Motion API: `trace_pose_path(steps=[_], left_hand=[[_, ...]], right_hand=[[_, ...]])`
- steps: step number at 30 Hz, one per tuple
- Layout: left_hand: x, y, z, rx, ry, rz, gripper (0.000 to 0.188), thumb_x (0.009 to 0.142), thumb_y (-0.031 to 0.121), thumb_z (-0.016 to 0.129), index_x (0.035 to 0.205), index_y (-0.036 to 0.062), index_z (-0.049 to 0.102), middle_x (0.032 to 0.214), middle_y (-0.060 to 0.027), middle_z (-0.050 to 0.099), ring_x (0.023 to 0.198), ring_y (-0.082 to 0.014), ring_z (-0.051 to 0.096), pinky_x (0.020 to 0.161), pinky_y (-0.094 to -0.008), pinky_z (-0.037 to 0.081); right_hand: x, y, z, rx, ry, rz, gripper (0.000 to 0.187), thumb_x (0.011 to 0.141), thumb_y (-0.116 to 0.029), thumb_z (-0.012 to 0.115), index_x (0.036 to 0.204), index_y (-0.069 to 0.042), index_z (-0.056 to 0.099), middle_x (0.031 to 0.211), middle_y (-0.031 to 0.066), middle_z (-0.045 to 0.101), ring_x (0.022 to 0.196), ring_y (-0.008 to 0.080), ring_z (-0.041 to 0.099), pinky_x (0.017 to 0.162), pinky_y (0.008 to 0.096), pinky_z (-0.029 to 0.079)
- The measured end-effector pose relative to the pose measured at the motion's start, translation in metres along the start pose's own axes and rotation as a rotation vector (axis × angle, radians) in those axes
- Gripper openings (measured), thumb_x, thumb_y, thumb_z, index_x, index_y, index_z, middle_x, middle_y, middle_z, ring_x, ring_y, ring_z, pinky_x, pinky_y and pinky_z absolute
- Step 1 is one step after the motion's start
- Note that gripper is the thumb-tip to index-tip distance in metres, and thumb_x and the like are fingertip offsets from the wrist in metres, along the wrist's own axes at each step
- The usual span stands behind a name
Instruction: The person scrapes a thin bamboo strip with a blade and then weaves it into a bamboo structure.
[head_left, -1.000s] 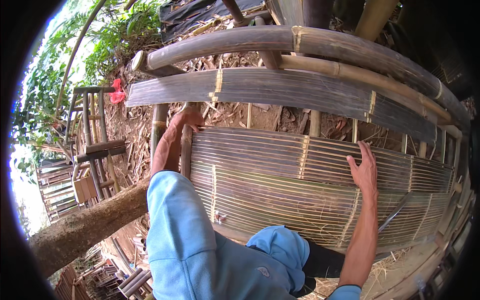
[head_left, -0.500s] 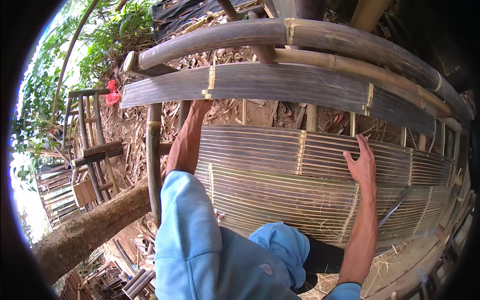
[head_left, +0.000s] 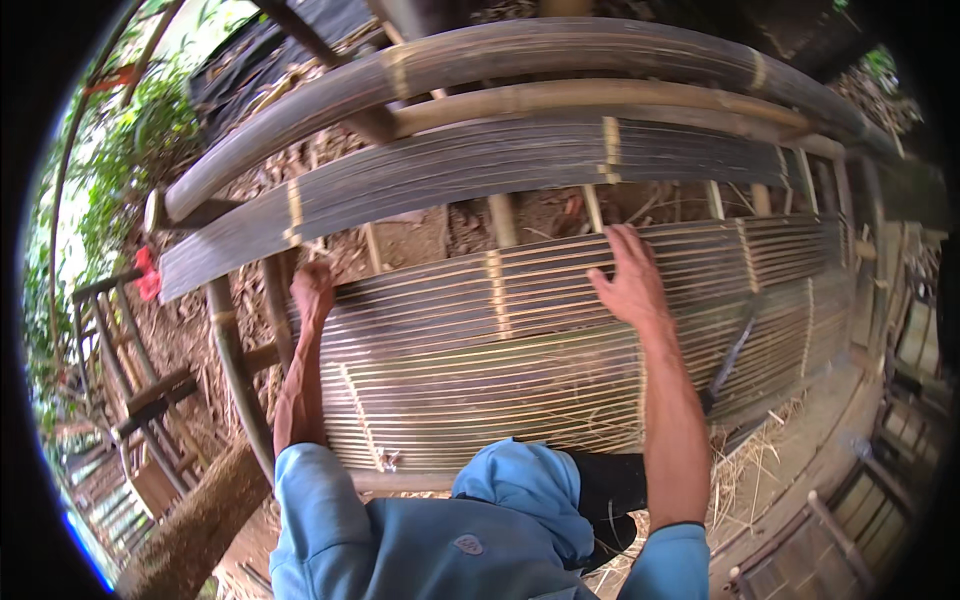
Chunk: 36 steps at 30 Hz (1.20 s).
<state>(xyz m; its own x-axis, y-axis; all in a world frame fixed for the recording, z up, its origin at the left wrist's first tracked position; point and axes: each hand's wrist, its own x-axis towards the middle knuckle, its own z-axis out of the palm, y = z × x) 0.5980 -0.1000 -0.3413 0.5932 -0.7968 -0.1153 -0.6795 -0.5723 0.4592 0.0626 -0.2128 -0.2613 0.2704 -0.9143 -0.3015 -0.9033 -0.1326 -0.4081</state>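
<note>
A slatted panel of split bamboo [head_left: 440, 305], with pale gaps between dark strips, lies before me. My left hand [head_left: 312, 287] is closed at its far left corner, fingers curled around the edge and partly hidden. Spread fingers of my right hand [head_left: 632, 280] rest at the panel's far edge, thumb apart. Nearer to me is a second, greenish slatted bamboo panel [head_left: 480, 395], lying against the first. A long-bladed knife [head_left: 731, 355] lies on the slats to the right of my right forearm. Beyond both hands runs a separate flattened bamboo strip [head_left: 450, 175].
A thick bamboo pole [head_left: 570, 50] and a thinner one [head_left: 600, 97] cross behind the strip. Bamboo legs [head_left: 238, 350] stand at the left, near a rough log [head_left: 200, 525]. Further left is a bamboo frame [head_left: 120, 350]. Straw [head_left: 745, 460] lies at the right.
My left hand has come back from the far bamboo strip to the slatted panel's left corner. My right hand stays at the panel's far edge. The view has turned to the right.
</note>
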Motion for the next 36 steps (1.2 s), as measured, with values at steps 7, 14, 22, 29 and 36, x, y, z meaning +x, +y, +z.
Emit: trace_pose_path(steps=[7,14,22,29,36], left_hand=[[-0.083,0.169,0.048,-0.073,0.135,0.674,0.014,0.081,0.006,0.072,0.09,0.0064,0.062,0.094,-0.0142,0.06,0.091,-0.0353,0.055,0.081,-0.0484,0.043],[-0.124,0.361,0.141,-0.348,-0.138,1.089,0.013,0.082,0.007,0.074,0.091,0.0047,0.065,0.087,-0.0132,0.061,0.083,-0.0321,0.059,0.075,-0.0438,0.048],[-0.171,0.464,0.234,-0.217,-0.326,0.861,0.04,0.098,0.034,0.054,0.116,-0.0001,0.064,0.111,-0.0249,0.068,0.098,-0.0418,0.065,0.088,-0.0505,0.049],[-0.18,0.47,0.247,-0.071,-0.529,0.862,0.05,0.103,0.048,0.04,0.114,0.0086,0.068,0.097,-0.0273,0.07,0.091,-0.0478,0.067,0.084,-0.0571,0.051],[-0.172,0.448,0.229,-0.305,-0.116,1.197,0.022,0.094,0.021,0.059,0.105,0.0028,0.066,0.092,-0.0206,0.063,0.091,-0.0421,0.059,0.084,-0.052,0.045]], right_hand=[[-0.055,0.018,-0.025,0.135,0.315,0.099,0.079,0.088,-0.026,0.076,0.154,-0.011,0.035,0.149,0.02,0.04,0.134,0.035,0.048,0.115,0.0515,0.038],[-0.229,0.087,-0.021,0.035,0.556,0.673,0.073,0.087,-0.029,0.076,0.146,-0.003,0.04,0.127,0.0248,0.048,0.111,0.0412,0.057,0.093,0.0489,0.049],[-0.292,0.095,0.017,0.188,0.476,0.766,0.078,0.087,-0.036,0.076,0.148,-0.005,0.037,0.119,0.0255,0.044,0.098,0.0449,0.057,0.085,0.0521,0.051],[-0.317,0.124,0.012,0.503,0.527,0.871,0.058,0.083,-0.027,0.08,0.127,0.001,0.056,0.108,0.0217,0.062,0.094,0.0392,0.065,0.08,0.0469,0.052],[-0.401,0.094,-0.056,0.391,0.587,0.884,0.048,0.072,-0.027,0.087,0.103,0.002,0.063,0.09,0.0174,0.068,0.082,0.0305,0.066,0.076,0.0408,0.053]])
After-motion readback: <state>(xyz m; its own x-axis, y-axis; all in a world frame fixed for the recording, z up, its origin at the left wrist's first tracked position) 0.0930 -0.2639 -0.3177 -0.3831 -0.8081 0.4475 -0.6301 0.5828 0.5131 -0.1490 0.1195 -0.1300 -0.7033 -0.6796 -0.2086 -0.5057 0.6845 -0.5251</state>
